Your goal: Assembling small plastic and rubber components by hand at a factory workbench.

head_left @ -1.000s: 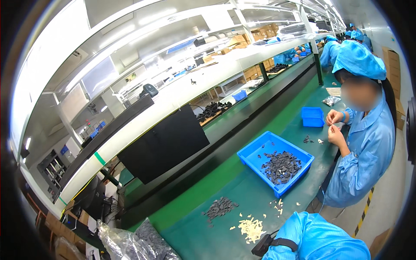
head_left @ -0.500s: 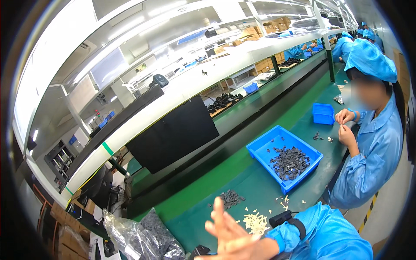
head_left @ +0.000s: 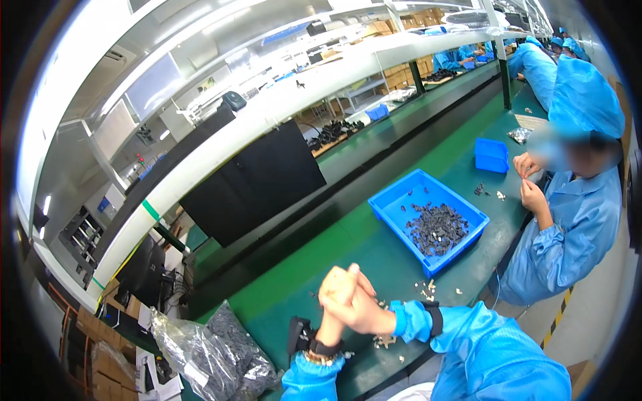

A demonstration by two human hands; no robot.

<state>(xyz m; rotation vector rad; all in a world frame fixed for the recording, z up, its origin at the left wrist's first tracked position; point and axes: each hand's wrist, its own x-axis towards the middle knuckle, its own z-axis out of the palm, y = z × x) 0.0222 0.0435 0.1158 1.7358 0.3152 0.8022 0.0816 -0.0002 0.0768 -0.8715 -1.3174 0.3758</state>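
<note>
Clasped together above the green bench (head_left: 267, 294), my left hand (head_left: 338, 284) and my right hand (head_left: 364, 314) are both closed on each other. No part shows between them; the space inside the clasp is hidden. Small cream-coloured pieces (head_left: 384, 341) lie under my right wrist, partly covered by it. Beyond my hands, to the right, stands a blue tray (head_left: 428, 264) with many small black parts (head_left: 438, 229) in it. A clear plastic bag (head_left: 221, 354) full of dark small parts rests left of my left wrist.
At the right a co-worker in a blue smock (head_left: 568, 227) handles something tiny, beside a smaller blue bin (head_left: 491, 156). A black panel (head_left: 257, 187) hangs below the white shelf (head_left: 194, 170). More cream bits (head_left: 426, 289) lie near the tray.
My hands, pressed together with fingers stretched before, are now folded round each other and farther from the lower edge. The whole view has shifted slightly; the dark pile is now mostly hidden behind my hands.
</note>
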